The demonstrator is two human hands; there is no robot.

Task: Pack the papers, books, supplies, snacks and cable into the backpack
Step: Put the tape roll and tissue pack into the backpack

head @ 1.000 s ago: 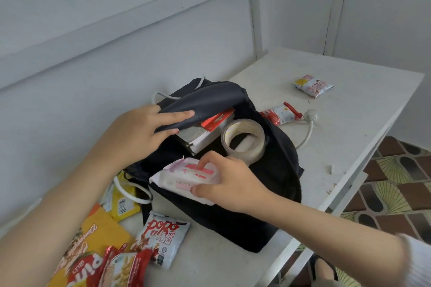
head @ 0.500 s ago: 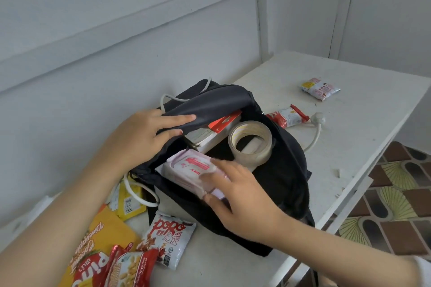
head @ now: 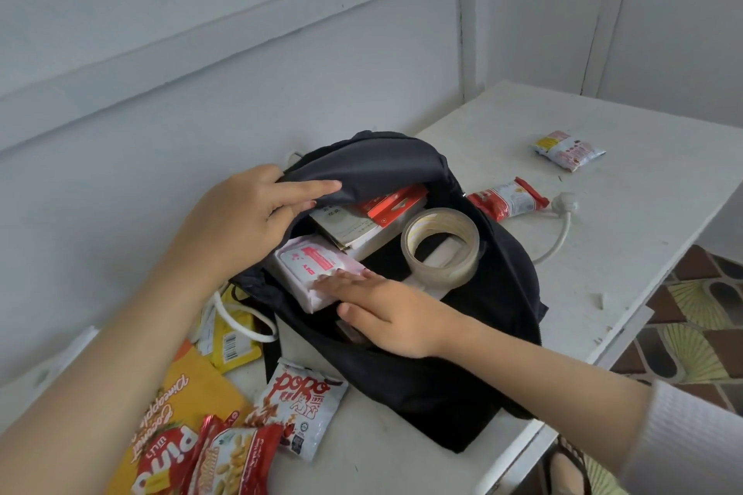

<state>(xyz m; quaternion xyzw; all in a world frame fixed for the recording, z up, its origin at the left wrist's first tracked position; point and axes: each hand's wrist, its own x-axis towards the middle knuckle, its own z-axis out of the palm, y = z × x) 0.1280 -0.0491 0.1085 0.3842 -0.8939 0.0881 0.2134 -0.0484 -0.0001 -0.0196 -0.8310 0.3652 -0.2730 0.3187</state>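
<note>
The left hand [head: 237, 221] grips the black fabric backpack [head: 442, 386] by its raised flap, holding the mouth open. The right hand [head: 386, 309], the nearer one, presses straight, flat fingers [head: 341, 281] on the pink-and-white soft plastic packet [head: 309, 265]. The packet lies under and just ahead of them, partly inside the mouth; its long axis is unclear.

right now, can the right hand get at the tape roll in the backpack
Probably yes: the left hand holds the flap up, and the tape roll sits uncovered close to the right hand, which lies flat on the pink pack.
</note>
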